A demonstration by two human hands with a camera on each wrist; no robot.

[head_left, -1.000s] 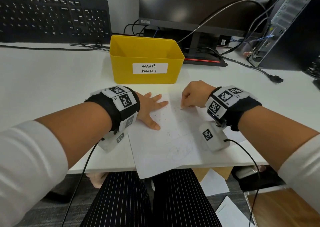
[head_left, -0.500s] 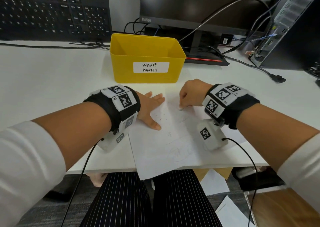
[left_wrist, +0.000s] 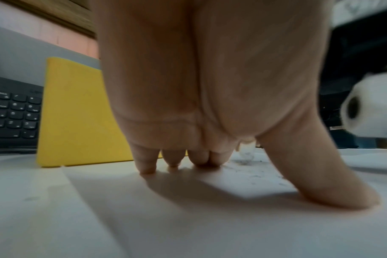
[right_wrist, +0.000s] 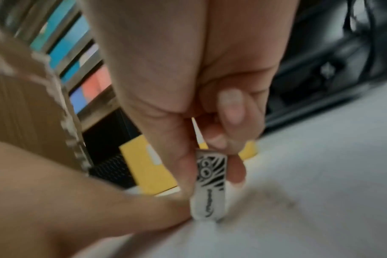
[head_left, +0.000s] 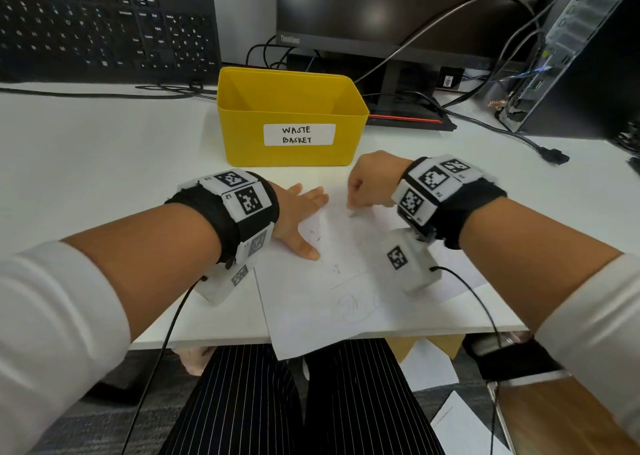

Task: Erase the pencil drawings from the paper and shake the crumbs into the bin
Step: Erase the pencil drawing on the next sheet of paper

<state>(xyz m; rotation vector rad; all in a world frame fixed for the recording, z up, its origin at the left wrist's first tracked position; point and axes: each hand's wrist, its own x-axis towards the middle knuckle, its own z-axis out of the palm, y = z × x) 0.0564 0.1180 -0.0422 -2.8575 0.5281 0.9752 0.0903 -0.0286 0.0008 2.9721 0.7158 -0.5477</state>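
A white sheet of paper (head_left: pixel 346 302) lies at the desk's front edge, its near corner hanging over. Faint pencil scribbles (head_left: pixel 356 305) and dark eraser crumbs (head_left: pixel 313 234) mark it. My left hand (head_left: pixel 301 219) lies flat with spread fingers on the paper's upper left part, pressing it down (left_wrist: pixel 210 157). My right hand (head_left: pixel 372 184) is curled and pinches a white eraser (right_wrist: pixel 209 188) in a black-and-white sleeve, its tip on the paper near the top edge. The yellow bin (head_left: pixel 291 118) labelled WASTE BASKET stands just behind both hands.
A black keyboard (head_left: pixel 104 31) leans at the back left, a monitor (head_left: pixel 398 11) with its stand sits behind the bin, and a computer case (head_left: pixel 571 56) stands at the right. Cables (head_left: pixel 485 122) run across the back right of the desk. Loose papers lie on the floor.
My right hand with the eraser has shifted slightly up the paper toward the bin while rubbing. The left hand has stayed flat on the sheet.
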